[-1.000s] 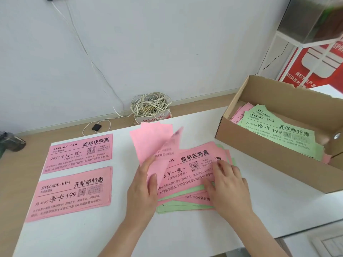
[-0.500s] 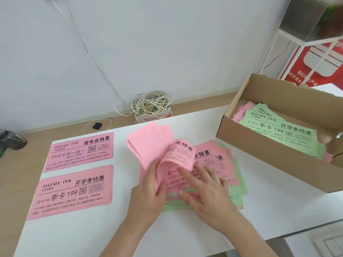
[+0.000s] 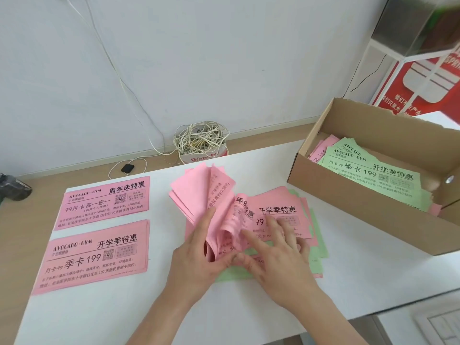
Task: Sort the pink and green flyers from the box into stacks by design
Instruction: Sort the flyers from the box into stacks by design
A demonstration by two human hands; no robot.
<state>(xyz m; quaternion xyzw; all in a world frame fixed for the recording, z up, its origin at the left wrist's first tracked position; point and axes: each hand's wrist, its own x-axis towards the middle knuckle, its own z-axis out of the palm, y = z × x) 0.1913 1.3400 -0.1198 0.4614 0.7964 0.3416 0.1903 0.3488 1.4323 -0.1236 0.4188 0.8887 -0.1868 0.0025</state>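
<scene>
The head view shows a white desk (image 3: 249, 317) with a mixed pile (image 3: 278, 220) of pink and green flyers in the middle. The left hand (image 3: 199, 260) grips a fan of pink flyers (image 3: 196, 192) that are lifted and folded back from the pile; the thumb is on top and the other fingers are under the sheets. One pink flyer (image 3: 236, 225) curls between the two hands. The right hand (image 3: 278, 260) is open, with fingers spread, and presses flat on the pile; it holds nothing. Under its fingers the top pink flyer shows black print. Green flyers (image 3: 316, 247) stick out at the right and near edges of the pile.

On the left part of the desk two pink stacks lie flat, well apart from the pile. The far stack (image 3: 104, 202) has one design, and the near stack (image 3: 94, 257) has another design. They are just beside each other and do not touch.

At the right a cardboard box (image 3: 361, 207) stands open on the desk. Inside it lies a green flyer (image 3: 373, 175) on top, with pink flyers (image 3: 323, 148) under it at the far-left corner.

Behind the desk, a bundle of cable (image 3: 199, 140) lies on the floor by the wall.
</scene>
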